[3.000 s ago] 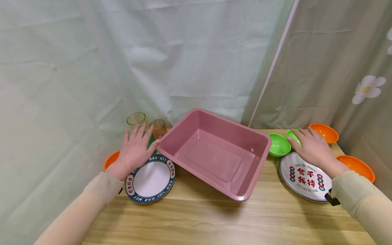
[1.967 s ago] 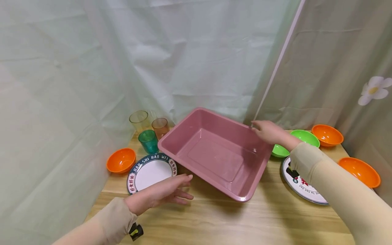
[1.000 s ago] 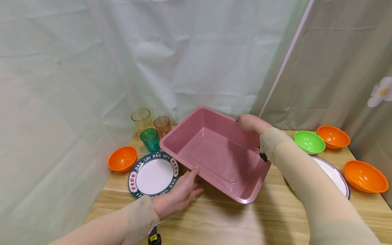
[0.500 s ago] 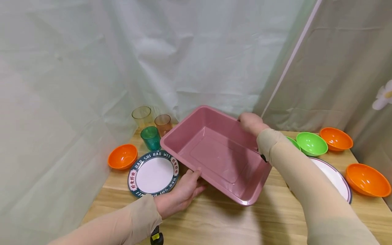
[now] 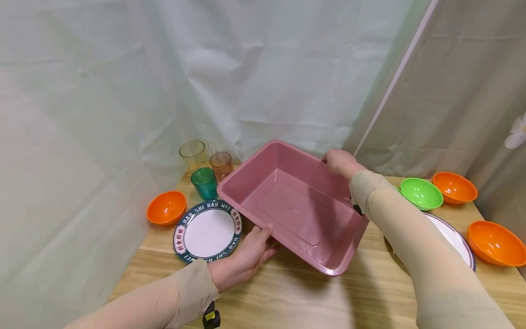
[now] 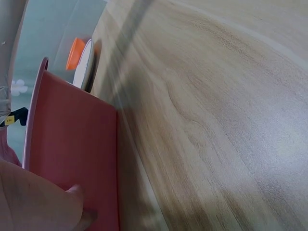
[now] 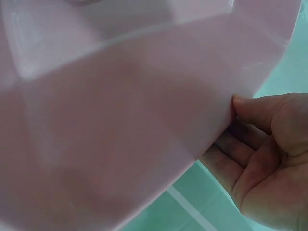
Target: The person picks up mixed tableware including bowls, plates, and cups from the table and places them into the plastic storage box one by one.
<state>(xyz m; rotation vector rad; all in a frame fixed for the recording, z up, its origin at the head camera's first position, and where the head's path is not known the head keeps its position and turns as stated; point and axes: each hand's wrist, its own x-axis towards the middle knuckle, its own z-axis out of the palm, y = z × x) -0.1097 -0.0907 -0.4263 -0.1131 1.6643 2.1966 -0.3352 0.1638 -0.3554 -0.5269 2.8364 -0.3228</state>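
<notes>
Directions follow a clock face centred on the pink, rectangular, smooth plastic basin, with twelve at the far side of the desk. The basin is set at the middle of the desk, its long sides skewed; whether its base is fully supported cannot be told. The near rim is pinched at half past seven by the left hand, with the thumb laid over the lip and the fingers tucked under it against the outer wall. The far rim is held at half past one by the right hand, with the thumb inside and the fingers curled behind. For a steady hold, both pinches are best kept firm and level, since a thin wall may flex, and the neighbouring glassware should be given clearance.

Three translucent, ribless tumblers are grouped at ten o'clock: yellowish, green and brownish-pink. A round, glossy white plate with a dark blue lettered border is seen just past half past eight, and a shiny orange bowl at nine. Around three o'clock, a rounded green bowl, two orange bowls and a partly hidden white plate are ranged. Creased, pale fabric is hung behind.
</notes>
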